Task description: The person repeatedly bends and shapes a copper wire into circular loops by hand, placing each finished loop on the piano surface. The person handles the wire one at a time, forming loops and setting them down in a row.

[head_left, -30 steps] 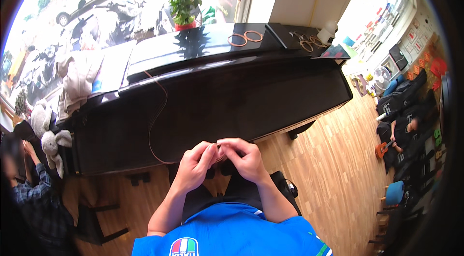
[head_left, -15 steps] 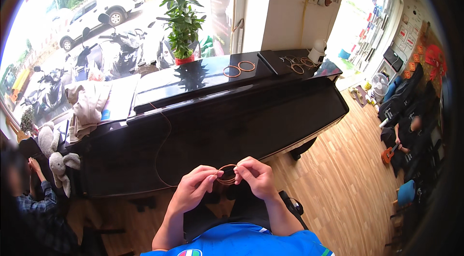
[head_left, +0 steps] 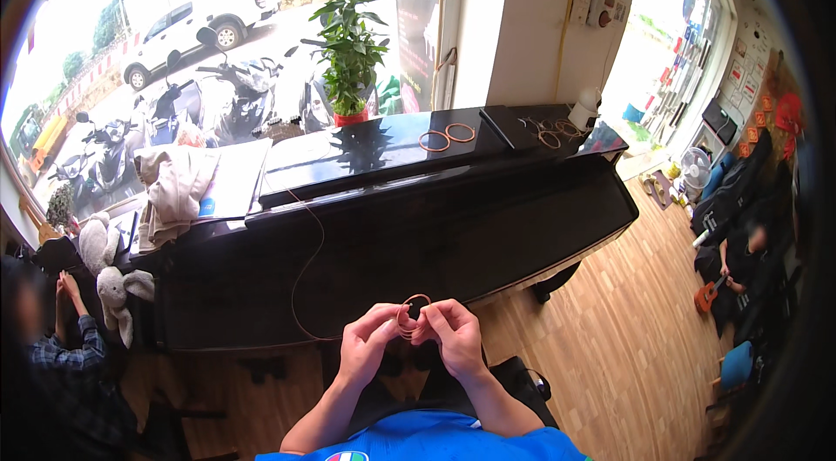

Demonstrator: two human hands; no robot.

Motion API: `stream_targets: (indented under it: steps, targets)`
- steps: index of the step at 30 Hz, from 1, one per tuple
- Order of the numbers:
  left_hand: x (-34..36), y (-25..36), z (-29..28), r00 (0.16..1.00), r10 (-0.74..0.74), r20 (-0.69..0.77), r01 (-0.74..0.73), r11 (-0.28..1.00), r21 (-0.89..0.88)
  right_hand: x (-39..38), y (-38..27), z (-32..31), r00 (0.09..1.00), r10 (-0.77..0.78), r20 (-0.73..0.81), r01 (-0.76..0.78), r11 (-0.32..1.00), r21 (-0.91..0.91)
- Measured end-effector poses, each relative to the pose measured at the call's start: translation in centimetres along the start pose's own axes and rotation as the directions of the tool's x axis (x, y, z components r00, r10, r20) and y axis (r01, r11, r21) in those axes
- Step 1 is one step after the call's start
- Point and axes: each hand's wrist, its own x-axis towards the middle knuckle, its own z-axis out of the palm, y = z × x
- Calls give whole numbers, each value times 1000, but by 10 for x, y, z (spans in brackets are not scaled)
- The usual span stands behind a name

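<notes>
My left hand [head_left: 374, 335] pinches the left side of a small coil of thin copper-coloured wire [head_left: 415, 299], and my right hand [head_left: 446, 330] pinches its right side. Both hands are held over the near edge of a black piano [head_left: 488, 235]. A thin strand [head_left: 309, 269] hangs across the piano's dark front. On the piano top lie two copper-coloured rings [head_left: 435, 141] and, farther right, several tangled loops [head_left: 544, 132].
A potted plant [head_left: 350, 117], beige cloth [head_left: 170, 191] and plush rabbit [head_left: 113, 291] are on or beside the piano. A person in plaid [head_left: 65, 356] sits left; another person [head_left: 740, 261] holds an orange ukulele [head_left: 705, 296] at right. A blue chair [head_left: 736, 367] stands there too.
The coil first became visible as my hands drew apart, then they closed in slightly around it and it tilted. The whole view has shifted as my head moved.
</notes>
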Motion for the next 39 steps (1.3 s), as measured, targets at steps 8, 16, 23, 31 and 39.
stream_targets:
  steps: [8,16,23,31,39]
  targets:
    - [7,-2,6,996,65,-56,-43,945,325,3,5,6,988,-130,-87,110,972,-206]
    - [21,-11,1,988,-155,-4,151,968,-198,13,3,6,979,-137,-150,105,973,-204]
    - [26,8,-1,987,-158,-6,151,931,332,22,-3,-4,963,-195,-188,149,961,-232]
    - [21,14,0,987,-103,-120,139,927,349,21,0,-7,943,-280,-179,203,911,-358]
    - [24,4,-3,980,-170,-101,192,938,290,15,3,-1,977,-148,-155,108,965,-241]
